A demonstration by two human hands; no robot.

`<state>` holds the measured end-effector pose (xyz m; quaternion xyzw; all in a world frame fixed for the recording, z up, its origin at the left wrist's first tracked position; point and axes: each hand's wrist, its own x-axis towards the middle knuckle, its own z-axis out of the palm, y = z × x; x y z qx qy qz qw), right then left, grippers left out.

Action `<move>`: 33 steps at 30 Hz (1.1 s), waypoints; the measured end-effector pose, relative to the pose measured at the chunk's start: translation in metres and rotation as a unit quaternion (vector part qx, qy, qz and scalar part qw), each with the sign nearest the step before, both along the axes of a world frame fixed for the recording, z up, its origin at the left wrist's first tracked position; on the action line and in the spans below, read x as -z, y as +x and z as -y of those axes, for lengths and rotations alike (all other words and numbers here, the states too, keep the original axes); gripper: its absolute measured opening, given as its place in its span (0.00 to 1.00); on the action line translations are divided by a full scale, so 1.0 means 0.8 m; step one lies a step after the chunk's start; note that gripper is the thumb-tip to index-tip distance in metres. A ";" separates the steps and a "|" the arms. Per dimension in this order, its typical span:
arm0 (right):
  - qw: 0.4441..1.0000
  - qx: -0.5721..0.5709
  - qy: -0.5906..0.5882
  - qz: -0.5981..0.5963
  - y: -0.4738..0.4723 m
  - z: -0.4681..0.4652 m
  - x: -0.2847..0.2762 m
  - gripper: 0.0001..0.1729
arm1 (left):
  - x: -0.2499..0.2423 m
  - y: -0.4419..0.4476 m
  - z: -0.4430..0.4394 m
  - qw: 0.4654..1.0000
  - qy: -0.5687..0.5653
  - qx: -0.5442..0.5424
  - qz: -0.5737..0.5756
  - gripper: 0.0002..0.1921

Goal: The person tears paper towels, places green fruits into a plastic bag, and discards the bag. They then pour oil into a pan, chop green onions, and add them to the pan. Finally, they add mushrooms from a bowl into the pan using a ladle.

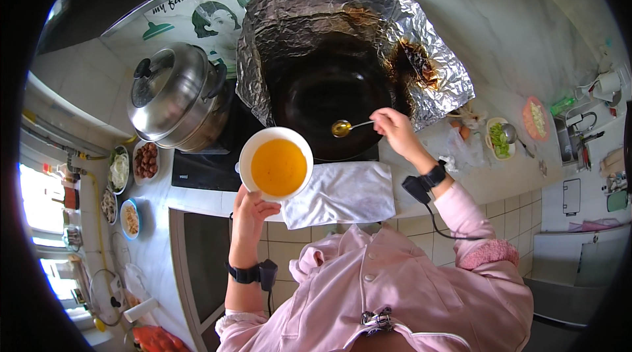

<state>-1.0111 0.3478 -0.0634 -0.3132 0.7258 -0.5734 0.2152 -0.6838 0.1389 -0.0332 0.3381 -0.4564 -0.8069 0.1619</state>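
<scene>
My left hand (256, 211) holds a white bowl (245, 157) by its lower side, near the front of the stove. Orange-yellow liquid (279, 167) fills much of that bowl. With its fingers closed on the handle, my right hand (392, 127) holds a metal spoon (360, 125) over the wok's near right part. Clear yellow liquid lies in the spoon's bowl. Below and beyond the spoon sits a dark wok (321, 100). Crumpled aluminium foil (316, 4) stands around the wok's back and sides, scorched brown at the right.
A lidded steel steamer pot (185, 90) stands left of the wok. A white cloth (345, 189) drapes over the counter's front edge. Bowls of food, including brown pieces (146, 160), line the left counter. Rightward are eggs (461, 130), a bowl of greens (499, 139) and a sink (564, 139).
</scene>
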 end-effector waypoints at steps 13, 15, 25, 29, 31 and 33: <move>0.899 0.011 0.068 -0.432 -0.052 0.083 -0.043 0.05 | 0.011 0.064 -0.026 1.000 0.024 -0.006 -0.008 0.19; 0.893 -0.010 0.121 -0.434 -0.047 0.052 -0.050 0.05 | 0.017 0.060 -0.028 0.999 0.045 0.005 0.008 0.20; 0.874 -0.093 0.082 -0.470 -0.004 0.019 -0.054 0.02 | 0.023 0.032 -0.048 0.994 0.061 0.086 0.027 0.22; 0.888 -0.060 0.078 -0.448 0.001 0.007 -0.043 0.02 | 0.024 0.021 -0.058 0.991 0.064 0.113 0.033 0.23; 0.904 -0.034 0.100 -0.414 0.004 0.000 -0.035 0.02 | 0.026 0.018 -0.063 0.990 0.059 0.126 0.026 0.24; 0.929 0.026 0.053 -0.365 0.006 -0.005 -0.028 0.04 | 0.029 0.015 -0.067 0.988 0.072 0.132 0.034 0.24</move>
